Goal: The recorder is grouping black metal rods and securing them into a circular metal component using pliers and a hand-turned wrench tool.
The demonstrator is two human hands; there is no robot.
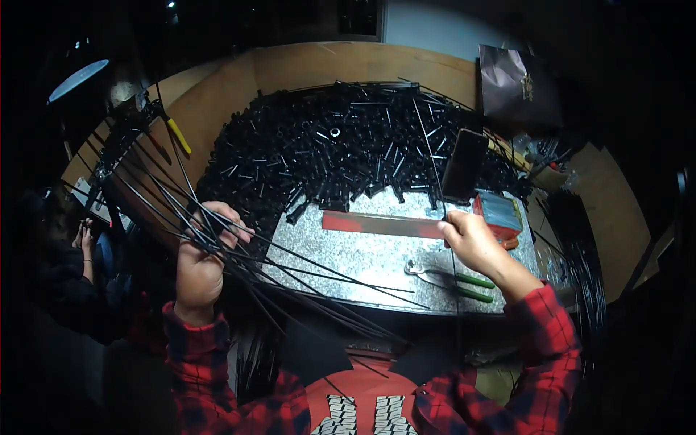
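My left hand (206, 239), raised at the left of the metal-topped table (319, 254), is closed around a loose bundle of thin black rods (326, 274) fanning out to both sides. In my right hand (470, 235), thumb and fingers pinch a single thin black rod (428, 138), which runs steeply from the pile down past the table's near edge. Beside that hand lies a long flat red and grey bar (380, 224); its right end meets my fingers, and whether they touch it I cannot tell. Nearer me, pliers with green handles (457, 281) rest on the metal.
A large heap of small black tubular parts (319, 145) covers the table's far side. A phone (465, 165) leans there, next to a red box (500, 217). Behind stands a dark paper bag (518, 90). Yellow-handled pliers (177, 136) hang at left, near another person (83, 254).
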